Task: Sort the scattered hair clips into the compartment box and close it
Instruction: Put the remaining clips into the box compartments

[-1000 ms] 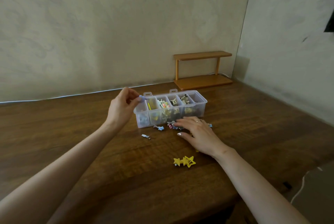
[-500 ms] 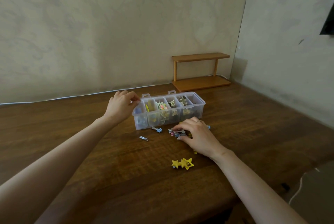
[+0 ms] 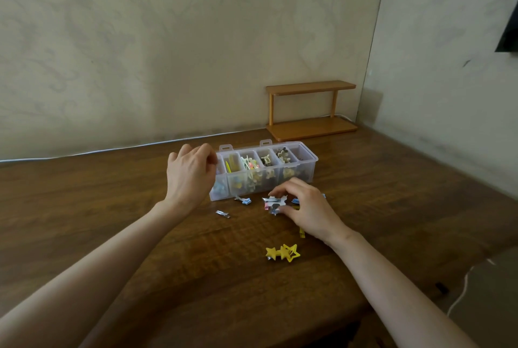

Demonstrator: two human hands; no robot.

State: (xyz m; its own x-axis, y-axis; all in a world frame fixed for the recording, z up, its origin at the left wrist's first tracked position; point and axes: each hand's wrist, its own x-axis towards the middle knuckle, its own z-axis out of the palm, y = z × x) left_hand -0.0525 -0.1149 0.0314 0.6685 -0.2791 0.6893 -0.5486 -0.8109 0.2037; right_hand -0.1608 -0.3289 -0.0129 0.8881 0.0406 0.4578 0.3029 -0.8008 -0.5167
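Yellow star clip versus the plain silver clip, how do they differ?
The yellow star clip is star-shaped and bigger; the silver clip is a slim bar. The star clip lies nearer the person, the silver clip nearer the box. Both lie loose on the table.

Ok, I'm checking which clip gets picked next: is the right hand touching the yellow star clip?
Apart. The head view shows bare table between the right hand and the yellow star clip, which lies nearer the camera.
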